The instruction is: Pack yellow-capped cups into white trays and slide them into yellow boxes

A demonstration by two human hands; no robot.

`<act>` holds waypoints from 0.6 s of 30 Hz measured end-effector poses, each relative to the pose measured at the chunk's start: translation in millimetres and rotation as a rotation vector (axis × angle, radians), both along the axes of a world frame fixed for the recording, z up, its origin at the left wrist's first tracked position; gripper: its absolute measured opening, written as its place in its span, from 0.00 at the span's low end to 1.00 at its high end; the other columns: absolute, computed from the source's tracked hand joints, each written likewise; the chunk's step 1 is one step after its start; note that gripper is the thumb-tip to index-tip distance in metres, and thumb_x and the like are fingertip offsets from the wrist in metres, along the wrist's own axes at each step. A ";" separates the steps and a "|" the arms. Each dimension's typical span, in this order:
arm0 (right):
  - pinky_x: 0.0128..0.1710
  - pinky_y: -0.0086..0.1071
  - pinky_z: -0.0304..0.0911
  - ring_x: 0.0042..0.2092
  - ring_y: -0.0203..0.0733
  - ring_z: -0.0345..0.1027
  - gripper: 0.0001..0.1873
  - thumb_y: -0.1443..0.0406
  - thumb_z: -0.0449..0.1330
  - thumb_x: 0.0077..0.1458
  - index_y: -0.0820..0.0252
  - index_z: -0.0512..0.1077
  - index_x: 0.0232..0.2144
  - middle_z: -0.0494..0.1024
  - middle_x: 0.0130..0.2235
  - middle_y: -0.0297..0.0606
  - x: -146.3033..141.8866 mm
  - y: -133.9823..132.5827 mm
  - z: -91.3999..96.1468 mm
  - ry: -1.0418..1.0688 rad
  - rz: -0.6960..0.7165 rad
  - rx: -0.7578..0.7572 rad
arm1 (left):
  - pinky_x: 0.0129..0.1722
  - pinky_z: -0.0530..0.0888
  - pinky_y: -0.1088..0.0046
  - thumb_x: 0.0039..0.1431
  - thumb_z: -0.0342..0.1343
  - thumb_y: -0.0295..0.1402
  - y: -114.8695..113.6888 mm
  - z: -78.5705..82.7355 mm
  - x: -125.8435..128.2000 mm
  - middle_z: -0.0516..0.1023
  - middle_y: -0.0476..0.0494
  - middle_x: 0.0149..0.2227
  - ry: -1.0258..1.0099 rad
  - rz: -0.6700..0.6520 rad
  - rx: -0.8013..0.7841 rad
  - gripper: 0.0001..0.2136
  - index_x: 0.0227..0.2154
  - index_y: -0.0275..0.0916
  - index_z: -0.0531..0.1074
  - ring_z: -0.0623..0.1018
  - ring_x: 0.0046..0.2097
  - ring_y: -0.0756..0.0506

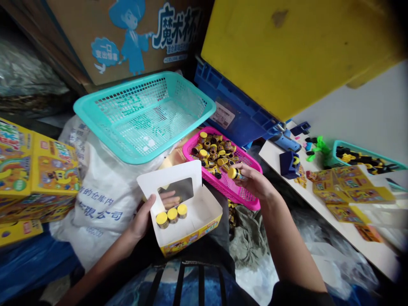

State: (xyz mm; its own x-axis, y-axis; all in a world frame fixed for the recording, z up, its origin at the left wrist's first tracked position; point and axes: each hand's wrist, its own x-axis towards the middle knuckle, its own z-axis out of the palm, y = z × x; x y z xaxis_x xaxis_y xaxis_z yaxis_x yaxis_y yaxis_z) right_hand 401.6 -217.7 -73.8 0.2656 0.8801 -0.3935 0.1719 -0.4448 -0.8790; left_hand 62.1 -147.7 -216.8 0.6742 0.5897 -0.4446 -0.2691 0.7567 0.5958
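My left hand (pixel 145 216) grips the left side of a small open white and yellow box (pixel 188 212) resting on my lap; its lid with a window stands up. Three yellow-capped little jars (pixel 172 214) sit in a row inside the box. My right hand (pixel 251 180) is closed on one more yellow-capped jar (pixel 235 173), held just above the pink basket (pixel 242 193). The pink basket holds several jars of the same kind (pixel 215 153) piled at its far end.
A turquoise basket (pixel 143 112) rests on a white sack (pixel 102 195) at the left. Printed yellow boxes (pixel 35 170) are stacked at far left. At right, a white board (pixel 321 212) carries flat yellow cartons (pixel 347 187), a second turquoise tray (pixel 363 159) and small toys. A blue crate (pixel 236 114) and a yellow panel (pixel 287 51) stand behind.
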 end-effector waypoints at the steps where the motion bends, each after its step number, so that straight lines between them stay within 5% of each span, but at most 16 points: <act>1: 0.34 0.34 0.67 0.34 0.42 0.69 0.24 0.54 0.56 0.51 0.59 0.74 0.47 0.78 0.40 0.42 -6.7 -4.3 6.9 0.026 0.005 0.035 | 0.60 0.72 0.45 0.56 0.61 0.57 0.5 0.8 0.5 0.81 0.23 0.53 0.005 -0.009 0.005 0.32 0.50 0.31 0.79 0.77 0.59 0.24; 6: 0.32 0.33 0.64 0.33 0.41 0.68 0.27 0.52 0.55 0.56 0.55 0.72 0.55 0.76 0.39 0.39 -53.5 -6.9 20.5 0.210 0.220 -0.040 | 0.56 0.74 0.46 0.53 0.63 0.59 -0.1 8.2 4.3 0.84 0.25 0.49 0.029 -0.022 0.044 0.33 0.47 0.32 0.80 0.81 0.54 0.25; 12: 0.30 0.29 0.63 0.31 0.37 0.65 0.29 0.42 0.68 0.47 0.54 0.68 0.41 0.72 0.36 0.35 -95.2 -2.6 -0.4 0.428 0.188 0.038 | 0.55 0.75 0.47 0.56 0.61 0.58 -4.4 3.9 1.8 0.84 0.26 0.49 -0.005 -0.007 0.031 0.32 0.49 0.33 0.80 0.81 0.55 0.26; 18: 0.44 0.40 0.68 0.44 0.47 0.70 0.28 0.41 0.51 0.57 0.54 0.64 0.47 0.72 0.45 0.45 -120.9 -9.9 -3.6 0.483 0.076 -0.057 | 0.59 0.73 0.49 0.59 0.60 0.56 -5.0 0.7 -2.8 0.84 0.28 0.49 -0.018 -0.004 0.032 0.29 0.50 0.33 0.80 0.80 0.56 0.27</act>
State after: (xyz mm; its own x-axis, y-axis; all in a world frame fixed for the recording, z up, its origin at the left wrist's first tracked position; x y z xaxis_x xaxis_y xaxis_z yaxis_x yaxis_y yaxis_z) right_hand 280.8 -227.6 -77.4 -0.0233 0.8634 -0.5039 -0.2150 -0.4966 -0.8409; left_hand 59.3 -152.7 -216.1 0.6842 0.6009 -0.4134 -0.2774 0.7386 0.6144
